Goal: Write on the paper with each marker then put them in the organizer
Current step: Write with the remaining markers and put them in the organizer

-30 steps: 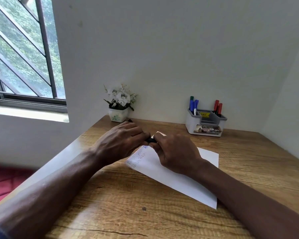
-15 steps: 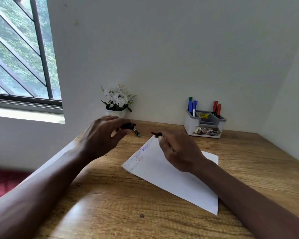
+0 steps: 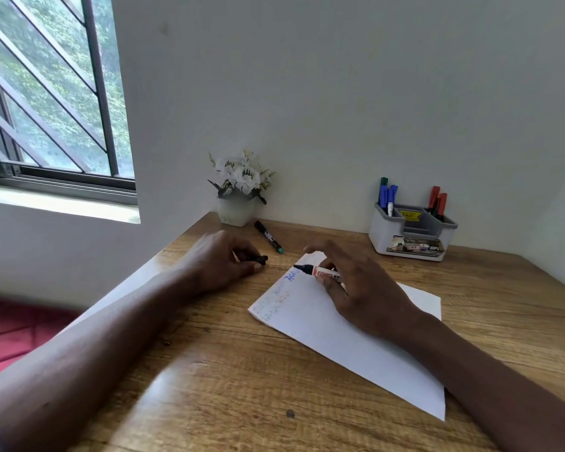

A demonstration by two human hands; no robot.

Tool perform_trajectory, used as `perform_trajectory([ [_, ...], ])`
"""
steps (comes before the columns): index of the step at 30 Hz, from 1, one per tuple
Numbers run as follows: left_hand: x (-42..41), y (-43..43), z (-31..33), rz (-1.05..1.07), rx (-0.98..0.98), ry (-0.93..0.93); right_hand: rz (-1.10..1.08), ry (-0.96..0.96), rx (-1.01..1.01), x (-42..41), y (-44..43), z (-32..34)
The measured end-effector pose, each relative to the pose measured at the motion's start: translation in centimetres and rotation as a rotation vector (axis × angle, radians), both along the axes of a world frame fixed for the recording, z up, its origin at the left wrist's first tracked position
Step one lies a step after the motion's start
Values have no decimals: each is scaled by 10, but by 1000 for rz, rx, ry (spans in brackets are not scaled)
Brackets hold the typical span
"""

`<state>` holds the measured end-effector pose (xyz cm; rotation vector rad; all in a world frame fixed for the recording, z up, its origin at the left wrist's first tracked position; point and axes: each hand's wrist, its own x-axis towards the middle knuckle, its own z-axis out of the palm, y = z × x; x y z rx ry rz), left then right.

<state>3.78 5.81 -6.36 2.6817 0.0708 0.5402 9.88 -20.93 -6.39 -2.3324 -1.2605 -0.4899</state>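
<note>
White paper [image 3: 340, 337] lies near-ctr on table [image 3: 209, 402]. R hand [image 3: 362, 288], over its far-left corner, pinches uncapped marker [image 3: 323, 273]: long axis left-right, tip pointing left. L hand [image 3: 222, 262], just left of tip, grips black cap [image 3: 258, 258]. Far right: organizer [image 3: 411, 236].

Soft daylight enters through the window [image 3: 46, 102] at the upper left, and its sill [image 3: 62, 203] is washed out to near white. A pale sheen of glare lies on the desk [image 3: 242, 402] toward its front left edge. Shadows are faint and soft-edged, as beside the flower pot [image 3: 236, 210] at the back left corner. The window bars bend with wide-angle distortion. The lower left corner is smeared, and the writing on the paper [image 3: 340, 337] is too soft to read.
</note>
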Motion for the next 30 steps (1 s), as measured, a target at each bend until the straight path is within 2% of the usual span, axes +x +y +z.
perform_trajectory([
  [5, -1, 0, -2, 44, -28, 29, 13, 0, 12, -1, 0, -2],
  [8, -6, -3, -3, 90, -54, 134, 86, -10, 101, 0, 1, 3],
  [10, -12, -9, 0, 123, -56, 221, 107, 171, 271, 0, 2, 7],
  [12, -16, -15, 4, 140, -52, 271, 136, 496, 459, -4, 4, 11],
  [14, -18, -20, 5, 146, -36, 296, 173, 749, 553, -8, 4, 14],
  [20, -16, -24, 5, 128, 63, 375, 163, 970, 556, -13, 5, 17],
  [23, -13, -24, 6, 122, 84, 421, 301, 1320, 681, -10, 5, 23],
  [25, -13, -22, 6, 112, 93, 434, 432, 1459, 729, -7, 2, 23],
  [27, -13, -20, 5, 102, 112, 437, 436, 1416, 686, -4, 2, 21],
  [30, -12, -15, 5, 103, 125, 435, 258, 1192, 530, -2, 8, 16],
])
